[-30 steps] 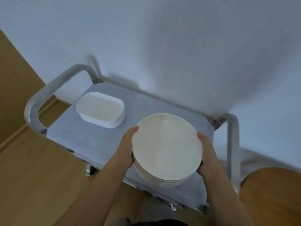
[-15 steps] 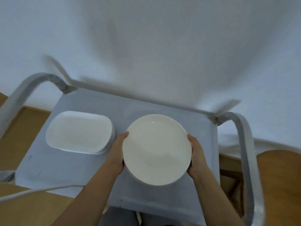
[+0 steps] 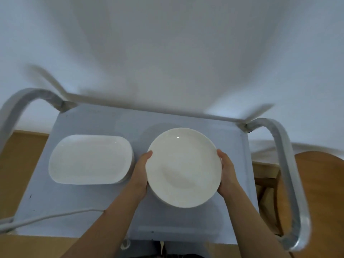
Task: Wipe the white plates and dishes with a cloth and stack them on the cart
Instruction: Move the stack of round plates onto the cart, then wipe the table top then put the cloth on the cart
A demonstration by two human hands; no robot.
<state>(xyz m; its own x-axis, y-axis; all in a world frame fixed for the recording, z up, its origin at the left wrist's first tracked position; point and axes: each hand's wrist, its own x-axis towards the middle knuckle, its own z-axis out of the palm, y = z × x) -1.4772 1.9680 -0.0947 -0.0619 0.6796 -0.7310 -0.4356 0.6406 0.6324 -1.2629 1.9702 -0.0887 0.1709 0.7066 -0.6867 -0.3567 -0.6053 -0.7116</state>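
Both hands' grip point(image 3: 183, 168) holds round plates point(image 3: 183, 164) over cart point(image 3: 96, 211).

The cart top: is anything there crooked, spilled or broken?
Nothing stands out. The oval dishes lie flat on the cart; both hands hold the round plates level. No chips or spills show.

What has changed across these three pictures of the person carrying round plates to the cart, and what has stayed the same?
The stack of round white plates, gripped at its sides by the left hand and right hand, has come from the near right corner to over the middle of the grey metal cart, right of the oblong white dishes. The view swung square to the cart. The grip and the dishes' place are unchanged.
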